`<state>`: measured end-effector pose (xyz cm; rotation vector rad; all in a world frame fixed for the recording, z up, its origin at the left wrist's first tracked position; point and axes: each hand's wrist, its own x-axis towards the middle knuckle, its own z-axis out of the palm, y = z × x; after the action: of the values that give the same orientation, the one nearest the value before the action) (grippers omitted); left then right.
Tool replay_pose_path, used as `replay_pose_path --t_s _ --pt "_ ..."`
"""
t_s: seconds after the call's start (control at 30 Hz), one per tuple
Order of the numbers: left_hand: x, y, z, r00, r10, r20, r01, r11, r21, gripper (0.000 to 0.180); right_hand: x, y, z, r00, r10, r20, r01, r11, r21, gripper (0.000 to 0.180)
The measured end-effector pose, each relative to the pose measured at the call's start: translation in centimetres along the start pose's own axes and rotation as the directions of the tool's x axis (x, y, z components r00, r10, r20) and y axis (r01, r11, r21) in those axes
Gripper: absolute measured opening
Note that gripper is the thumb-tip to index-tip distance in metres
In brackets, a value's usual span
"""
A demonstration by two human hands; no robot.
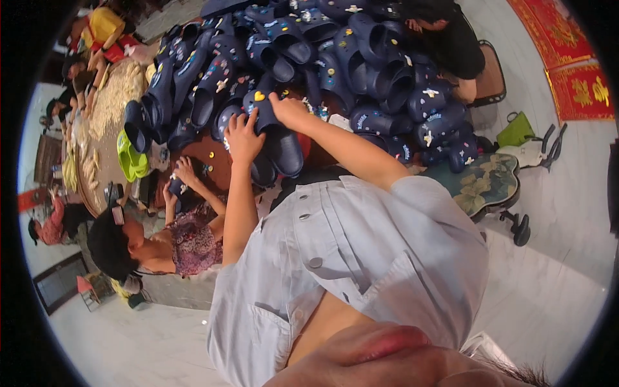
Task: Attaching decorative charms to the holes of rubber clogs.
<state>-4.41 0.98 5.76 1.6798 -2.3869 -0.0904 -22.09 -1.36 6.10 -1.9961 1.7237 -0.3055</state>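
I am watching both hands working on one dark navy clog (274,138) at the near edge of the pile: my right hand (290,111) is gripping its upper part, fingers curled over the top just beside a yellow heart charm (259,96), while my left hand (243,138) is pressing against the clog's left side with fingers spread. The clog is standing toe-down against the reddish-brown table (216,161), touching the shoes behind it. Beyond it I am seeing a heap of navy clogs (361,58), too many and too overlapped to count, many carrying small white or yellow charms. One pair of lime-green clogs (131,158) is lying at the left rim. To my left a person in a patterned top (193,242) is leaning in, two hands on a small dark piece (175,187). Another person in black (454,45) is sitting at the far side. One green bag (516,131) is resting on the pale floor, and one floral-topped stool (487,184) is standing nearby.
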Motion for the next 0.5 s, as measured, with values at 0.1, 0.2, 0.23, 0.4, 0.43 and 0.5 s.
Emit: replay_pose_path --t_s 0.1,0.2,0.23,0.4,0.43,0.5 --pt "0.2 0.4 -0.3 1.0 -0.001 -0.012 0.001 1.0 0.003 0.071 0.1 0.9 0.2 0.998 -0.055 0.008 0.055 0.997 0.059 0.027" --pt "0.2 0.0 -0.1 1.0 -0.015 -0.01 0.015 1.0 0.016 0.072 0.6 2.1 0.6 0.998 -0.062 0.018 0.058 0.984 0.171 0.026" --pt "0.4 0.1 -0.4 1.0 -0.021 -0.011 0.021 1.0 0.002 0.072 0.9 3.1 1.0 0.997 -0.066 0.038 0.055 0.965 0.255 0.025" --pt "0.5 -0.5 0.0 0.998 0.025 -0.066 -0.024 1.0 0.016 0.07 0.2 5.3 0.7 0.993 0.014 0.116 -0.092 0.7 0.708 0.022" --pt "0.4 -0.6 0.0 0.998 0.015 -0.067 -0.013 1.0 0.025 0.07 0.5 5.6 1.9 0.993 0.0 0.119 -0.086 0.698 0.711 0.022" --pt "0.6 -0.6 0.0 0.998 0.028 -0.056 -0.027 1.0 0.012 0.07 1.6 6.8 4.7 0.995 -0.014 -0.094 0.085 0.571 0.816 0.024"
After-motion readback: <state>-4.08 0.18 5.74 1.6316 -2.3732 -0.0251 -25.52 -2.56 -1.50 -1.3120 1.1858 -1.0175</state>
